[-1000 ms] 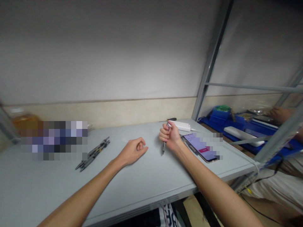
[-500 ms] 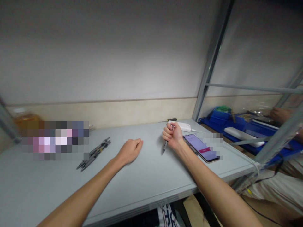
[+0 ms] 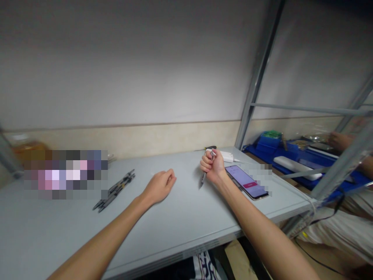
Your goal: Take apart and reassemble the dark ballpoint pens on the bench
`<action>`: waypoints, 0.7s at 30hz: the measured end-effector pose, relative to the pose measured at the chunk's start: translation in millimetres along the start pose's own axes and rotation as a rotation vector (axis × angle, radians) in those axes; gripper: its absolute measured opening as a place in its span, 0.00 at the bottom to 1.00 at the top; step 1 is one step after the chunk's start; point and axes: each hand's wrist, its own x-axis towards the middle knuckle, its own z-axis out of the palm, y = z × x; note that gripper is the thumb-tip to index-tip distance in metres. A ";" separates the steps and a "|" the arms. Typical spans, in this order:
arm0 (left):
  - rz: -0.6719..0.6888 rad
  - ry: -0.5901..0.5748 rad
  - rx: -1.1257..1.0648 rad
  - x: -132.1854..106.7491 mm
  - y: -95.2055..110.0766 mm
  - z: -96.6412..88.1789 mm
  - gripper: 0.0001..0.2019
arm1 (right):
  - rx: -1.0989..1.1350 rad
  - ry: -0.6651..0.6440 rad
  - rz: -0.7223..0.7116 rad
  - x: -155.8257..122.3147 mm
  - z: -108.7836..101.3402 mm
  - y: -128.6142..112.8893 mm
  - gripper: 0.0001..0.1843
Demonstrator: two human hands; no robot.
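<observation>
In my right hand (image 3: 212, 165) is a pen (image 3: 202, 180), gripped in a fist with its tip pointing down toward the table. The thumb lies across the pen's upper end. My left hand (image 3: 160, 186) rests on the table, closed in a loose fist with the thumb against the curled forefinger; nothing shows in it, and its underside is hidden. Left of that hand lies a bunch of several grey and black pens (image 3: 115, 190). A smartphone (image 3: 246, 182) with a lit screen lies just right of my right wrist.
The grey table (image 3: 175, 229) meets a wall behind. A white power strip (image 3: 227, 156) and a dark-handled tool (image 3: 210, 147) lie near the back. A blurred-out patch covers things at left. Beyond a metal post (image 3: 256, 85), a person's hand (image 3: 339, 140) is over a blue surface with trays.
The thumb and forefinger of my left hand have shifted slightly, and the hand looks a bit more rounded. My right hand keeps its grip on the pen. The view has turned slightly.
</observation>
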 end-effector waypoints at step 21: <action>-0.016 -0.045 0.035 -0.4 -0.6 1.5 0.09 | 0.016 -0.146 0.134 -2.6 2.0 -1.4 0.16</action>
